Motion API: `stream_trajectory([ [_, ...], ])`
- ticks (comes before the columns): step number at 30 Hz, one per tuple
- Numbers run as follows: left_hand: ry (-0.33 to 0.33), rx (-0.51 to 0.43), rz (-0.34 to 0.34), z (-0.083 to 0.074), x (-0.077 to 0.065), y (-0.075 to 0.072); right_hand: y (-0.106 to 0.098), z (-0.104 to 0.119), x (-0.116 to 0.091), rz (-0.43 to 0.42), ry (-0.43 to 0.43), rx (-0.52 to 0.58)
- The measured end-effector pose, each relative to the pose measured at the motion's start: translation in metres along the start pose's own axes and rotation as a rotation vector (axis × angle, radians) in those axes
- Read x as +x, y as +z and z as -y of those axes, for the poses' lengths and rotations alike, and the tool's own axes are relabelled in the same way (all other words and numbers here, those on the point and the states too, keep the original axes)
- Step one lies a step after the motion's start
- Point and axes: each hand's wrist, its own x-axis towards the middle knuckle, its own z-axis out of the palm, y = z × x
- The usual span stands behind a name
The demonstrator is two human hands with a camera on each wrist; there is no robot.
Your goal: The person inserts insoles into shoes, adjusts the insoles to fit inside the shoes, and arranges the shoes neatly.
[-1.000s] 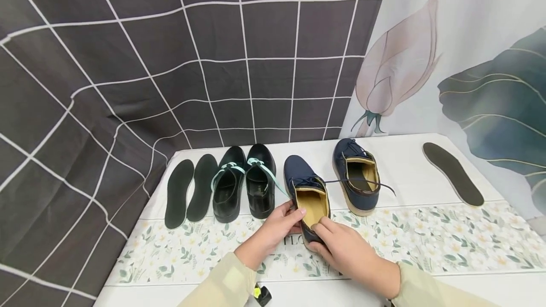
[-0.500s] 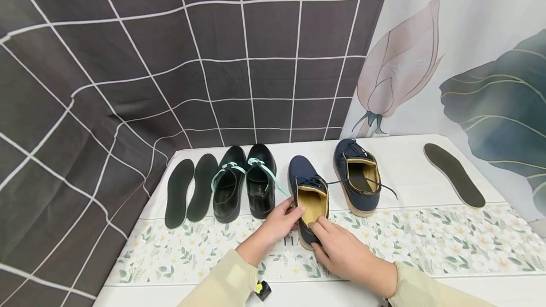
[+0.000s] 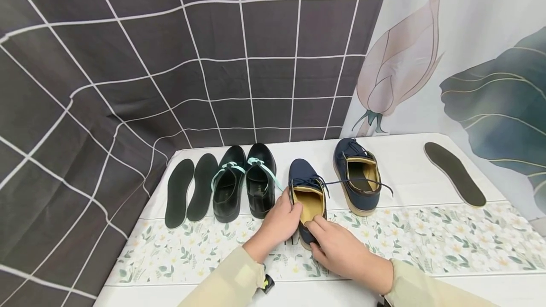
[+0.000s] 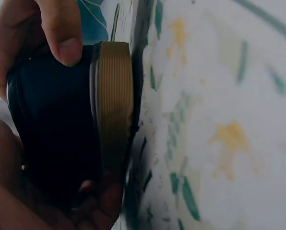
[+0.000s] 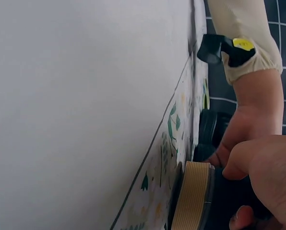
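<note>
A navy lace-up shoe (image 3: 302, 169) with a tan lining sits on the table before me, toe pointing away. Along its left side my left hand (image 3: 279, 221) grips it, thumb near the opening's edge. At the heel, my right hand (image 3: 343, 250) pinches the back collar, fingertips inside and thumb outside. In the left wrist view the ribbed tan sole (image 4: 115, 96) stands close against the flowered cloth, and the right thumb (image 4: 68, 50) presses the heel. The shoe's dark lace (image 3: 337, 182) trails right, across the opening of a second navy shoe (image 3: 362, 200).
Two black shoes with mint laces (image 3: 226, 198) stand left of the held shoe. Beyond them lie two dark insoles (image 3: 178, 193). Another insole (image 3: 454, 174) lies at the far right. A grey checked curtain (image 3: 273, 79) hangs behind the table.
My left hand has slid a little forward along the shoe's side, its thumb drawing back toward the rim. The shoe has shifted slightly right; my right hand keeps its hold on the heel.
</note>
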Motion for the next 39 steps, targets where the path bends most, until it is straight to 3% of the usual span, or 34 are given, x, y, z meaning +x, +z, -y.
stream_trajectory([
  [10,-0.033,-0.015,0.036,-0.001,0.006,0.004,-0.004,0.002,0.004,0.053,0.027,0.056],
  [21,-0.041,-0.128,0.065,0.007,0.008,0.007,-0.003,0.001,0.004,0.041,0.020,0.051],
  [39,-0.026,-0.138,0.070,0.007,0.006,0.010,-0.009,-0.001,0.003,0.045,0.020,0.078],
])
